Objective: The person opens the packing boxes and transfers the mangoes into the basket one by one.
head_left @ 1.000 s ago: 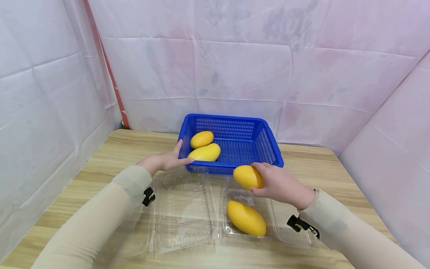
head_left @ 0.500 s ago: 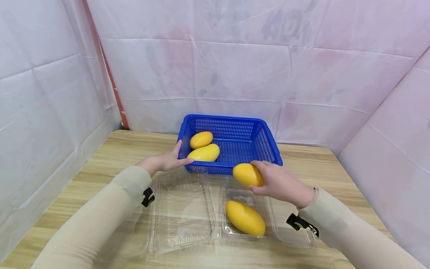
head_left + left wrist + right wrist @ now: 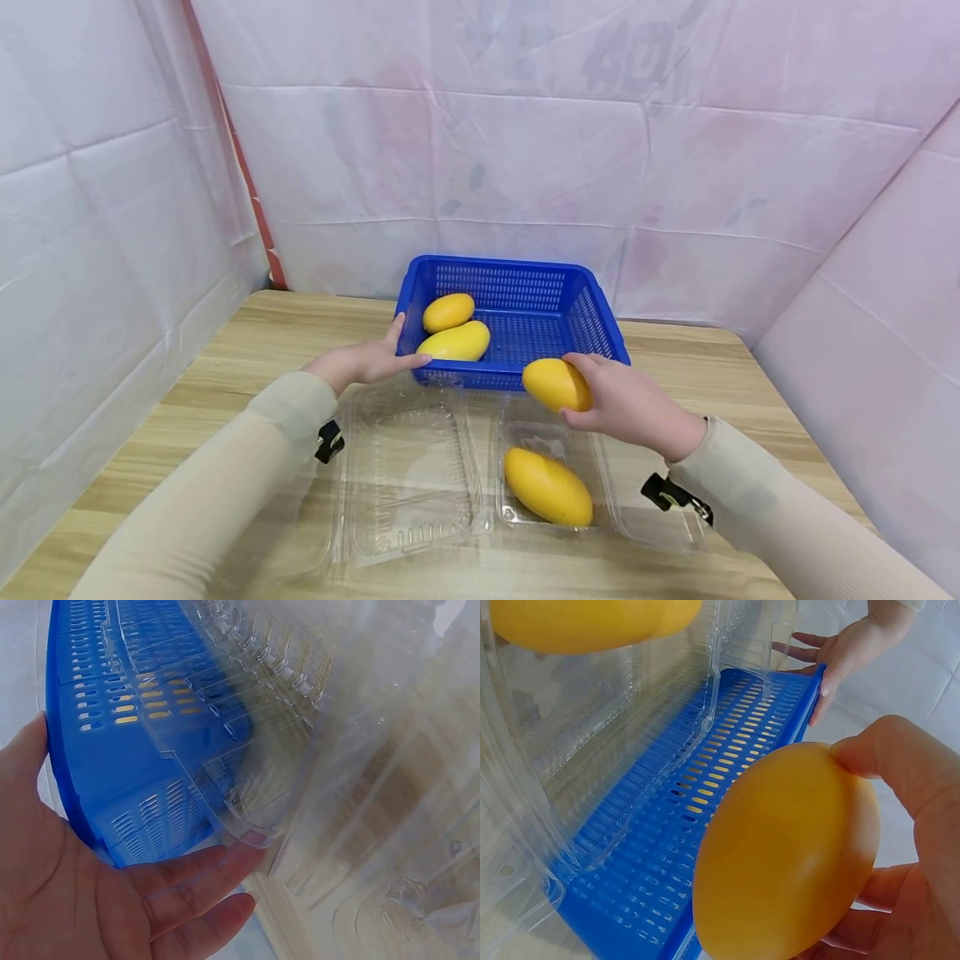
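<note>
My right hand (image 3: 630,404) grips an orange-yellow mango (image 3: 557,385) between thumb and fingers, over the front rim of the blue basket (image 3: 517,265). Below it, another mango (image 3: 547,487) lies in an open clear plastic clamshell box (image 3: 543,437). In the right wrist view, the gripped mango (image 3: 787,847) fills the lower middle. My left hand (image 3: 367,360) rests at the basket's front left corner, its fingers extended, one digit along the front rim and another up the side. Inside the basket, on the left, lie a yellow mango (image 3: 455,342) and an orange one (image 3: 448,312).
A second clear clamshell box (image 3: 412,483) lies open on the wooden table (image 3: 697,358), in front of my left hand. The lid (image 3: 656,508) of the mango's box spreads to the right. White cloth walls (image 3: 525,167) enclose the table at the back and sides.
My right hand, with the mango, has risen slightly toward the basket rim. My left hand keeps its place at the basket corner.
</note>
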### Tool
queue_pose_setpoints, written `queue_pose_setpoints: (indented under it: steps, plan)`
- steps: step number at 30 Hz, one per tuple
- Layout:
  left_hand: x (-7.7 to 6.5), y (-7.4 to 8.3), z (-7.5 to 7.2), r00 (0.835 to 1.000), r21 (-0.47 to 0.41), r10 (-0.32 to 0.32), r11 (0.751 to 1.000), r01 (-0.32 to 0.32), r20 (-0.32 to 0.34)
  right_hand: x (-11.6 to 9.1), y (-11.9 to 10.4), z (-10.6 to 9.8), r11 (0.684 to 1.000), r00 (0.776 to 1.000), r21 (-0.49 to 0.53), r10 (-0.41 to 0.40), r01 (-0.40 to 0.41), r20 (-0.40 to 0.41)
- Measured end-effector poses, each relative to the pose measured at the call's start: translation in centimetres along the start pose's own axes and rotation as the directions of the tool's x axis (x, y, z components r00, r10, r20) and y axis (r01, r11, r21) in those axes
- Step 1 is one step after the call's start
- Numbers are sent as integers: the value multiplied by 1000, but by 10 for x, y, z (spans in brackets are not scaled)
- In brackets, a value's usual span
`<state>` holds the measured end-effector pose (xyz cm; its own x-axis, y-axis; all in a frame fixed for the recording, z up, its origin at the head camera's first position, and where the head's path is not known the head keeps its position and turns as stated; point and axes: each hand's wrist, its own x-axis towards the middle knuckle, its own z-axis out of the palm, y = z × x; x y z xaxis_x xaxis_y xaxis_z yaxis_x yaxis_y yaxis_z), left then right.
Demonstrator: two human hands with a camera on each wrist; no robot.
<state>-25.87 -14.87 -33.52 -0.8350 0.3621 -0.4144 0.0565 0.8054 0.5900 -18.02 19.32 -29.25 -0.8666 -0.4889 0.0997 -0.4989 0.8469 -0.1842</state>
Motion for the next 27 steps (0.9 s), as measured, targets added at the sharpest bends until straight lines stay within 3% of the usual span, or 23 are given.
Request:
queue_pose_setpoints:
  steps: [27]
  plan:
    - [-1,1,1,1000,3,-3,1000,3,-4,5,3,-3,1000,999,-20,-20,19,-51]
